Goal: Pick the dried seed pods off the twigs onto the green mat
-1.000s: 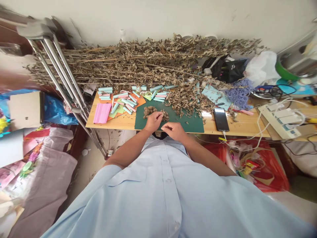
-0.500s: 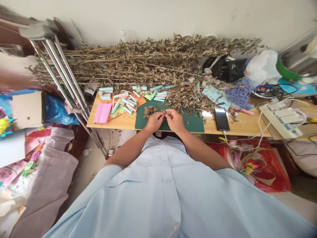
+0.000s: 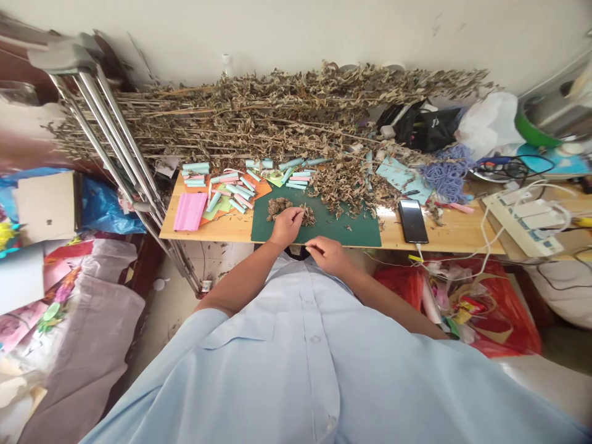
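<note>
Two curled hands — left hand (image 3: 287,226) by dried leaves (image 3: 280,208) (right hand (image 3: 326,255) at mat edge (image 3: 346,245)).

Dried leaf clump (image 3: 280,208) and dried stems (image 3: 277,111): rough, brittle-looking, matt surfaces are shown. Cutting mat (image 3: 351,231): matt green plastic is seen, laid on a tabletop (image 3: 444,237) of smooth pale wood. Paper strips (image 3: 197,174): matt. Phone (image 3: 413,221): glossy glass. Crutches (image 3: 108,132): smooth, shiny metal tube. Shirt (image 3: 300,370): soft pale-blue cloth. Power strip (image 3: 522,219): smooth white plastic.
</note>
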The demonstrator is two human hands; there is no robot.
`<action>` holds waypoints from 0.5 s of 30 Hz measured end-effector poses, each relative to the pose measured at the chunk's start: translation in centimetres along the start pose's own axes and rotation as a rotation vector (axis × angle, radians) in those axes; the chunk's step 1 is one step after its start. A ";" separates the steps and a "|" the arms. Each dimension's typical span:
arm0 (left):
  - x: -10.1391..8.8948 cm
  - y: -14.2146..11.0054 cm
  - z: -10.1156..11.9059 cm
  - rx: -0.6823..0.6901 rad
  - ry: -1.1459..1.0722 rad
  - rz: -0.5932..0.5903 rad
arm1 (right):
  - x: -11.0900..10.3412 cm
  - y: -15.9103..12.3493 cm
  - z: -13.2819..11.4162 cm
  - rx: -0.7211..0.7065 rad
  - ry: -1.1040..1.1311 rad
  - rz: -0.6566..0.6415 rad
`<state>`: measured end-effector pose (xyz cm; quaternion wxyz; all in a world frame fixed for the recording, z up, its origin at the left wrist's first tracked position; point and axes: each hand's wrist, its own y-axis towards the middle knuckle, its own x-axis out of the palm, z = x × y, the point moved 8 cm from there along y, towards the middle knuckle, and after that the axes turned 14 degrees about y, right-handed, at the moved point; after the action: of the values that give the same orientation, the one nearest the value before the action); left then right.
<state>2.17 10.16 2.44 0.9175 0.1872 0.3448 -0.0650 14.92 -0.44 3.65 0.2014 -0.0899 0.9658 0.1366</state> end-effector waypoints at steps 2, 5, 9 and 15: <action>0.1 0.0 0.0 0.009 0.000 0.005 | 0.5 -0.9 0.4 0.006 -0.081 -0.031; 0.2 0.0 -0.1 0.021 -0.019 0.004 | 0.6 -1.7 1.1 0.045 -0.127 -0.010; 0.2 0.0 -0.2 0.029 -0.024 0.028 | -0.1 -2.2 -0.3 -0.046 -0.106 0.035; -0.2 0.0 0.1 0.044 0.022 0.075 | -5.5 -1.3 -12.3 -0.509 -0.104 0.175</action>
<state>2.11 10.10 2.65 0.9110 0.2208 0.3464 -0.0362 15.66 -4.71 16.48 0.2090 -0.0467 0.8929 0.3961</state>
